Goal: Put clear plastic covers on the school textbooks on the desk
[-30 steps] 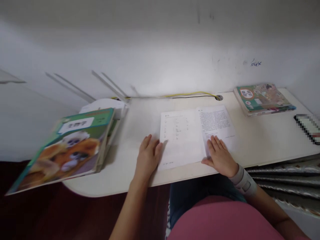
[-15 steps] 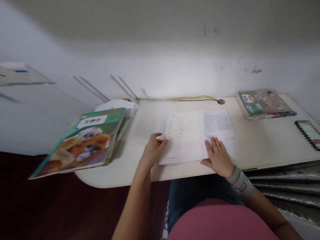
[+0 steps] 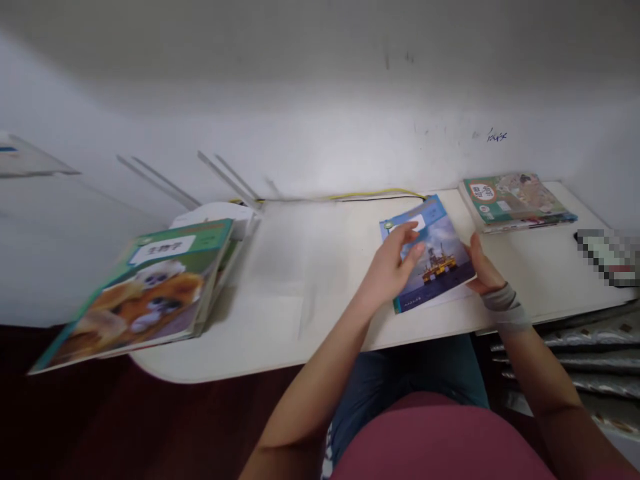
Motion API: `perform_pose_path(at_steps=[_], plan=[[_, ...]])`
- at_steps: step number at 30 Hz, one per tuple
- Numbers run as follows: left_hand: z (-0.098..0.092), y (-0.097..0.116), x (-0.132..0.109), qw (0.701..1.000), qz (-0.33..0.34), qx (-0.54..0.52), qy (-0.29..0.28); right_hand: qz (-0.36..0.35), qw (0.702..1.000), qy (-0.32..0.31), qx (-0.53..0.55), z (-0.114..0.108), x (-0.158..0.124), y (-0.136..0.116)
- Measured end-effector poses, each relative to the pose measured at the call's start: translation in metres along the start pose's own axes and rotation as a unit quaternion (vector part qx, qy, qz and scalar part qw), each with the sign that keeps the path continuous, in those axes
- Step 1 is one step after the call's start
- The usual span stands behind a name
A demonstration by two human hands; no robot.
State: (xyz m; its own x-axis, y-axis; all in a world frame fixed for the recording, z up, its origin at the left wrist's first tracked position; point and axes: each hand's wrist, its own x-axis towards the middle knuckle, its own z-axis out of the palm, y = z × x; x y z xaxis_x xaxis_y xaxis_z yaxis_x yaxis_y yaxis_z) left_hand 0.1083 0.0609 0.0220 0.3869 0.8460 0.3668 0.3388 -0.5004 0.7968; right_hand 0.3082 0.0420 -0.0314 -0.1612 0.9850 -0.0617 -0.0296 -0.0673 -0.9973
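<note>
A blue textbook (image 3: 434,257) with an oil rig on its cover is closed, cover up, tilted over the front part of the white desk (image 3: 280,300). At its right edge, my right hand (image 3: 483,267) grips it, the thumb up and the other fingers partly hidden by the book. My left hand (image 3: 393,267) lies over the left part of the cover with thumb and fingers apart. A pale edge of pages shows below the book. A grey band (image 3: 501,298) wraps my right wrist.
Biology textbooks (image 3: 150,287) are stacked at the desk's left end, overhanging the edge. Another book stack (image 3: 517,200) sits at the back right, near a phone-like, pixelated object (image 3: 607,257). A yellow cable (image 3: 380,192) runs along the wall. Silvery folded material (image 3: 575,360) lies below the desk's right side.
The open book has been closed, its left side turned over so the blue cover shows. My left hand moved right onto it; my right hand went from lying on the page to the right edge.
</note>
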Motion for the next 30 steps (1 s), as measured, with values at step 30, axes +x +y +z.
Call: perform_pose_path(at_steps=[30], plan=[[0.032, -0.101, -0.081, 0.945, 0.008, 0.321, -0.062, -0.100, 0.837, 0.158, -0.515, -0.045, -0.026, 0.068]])
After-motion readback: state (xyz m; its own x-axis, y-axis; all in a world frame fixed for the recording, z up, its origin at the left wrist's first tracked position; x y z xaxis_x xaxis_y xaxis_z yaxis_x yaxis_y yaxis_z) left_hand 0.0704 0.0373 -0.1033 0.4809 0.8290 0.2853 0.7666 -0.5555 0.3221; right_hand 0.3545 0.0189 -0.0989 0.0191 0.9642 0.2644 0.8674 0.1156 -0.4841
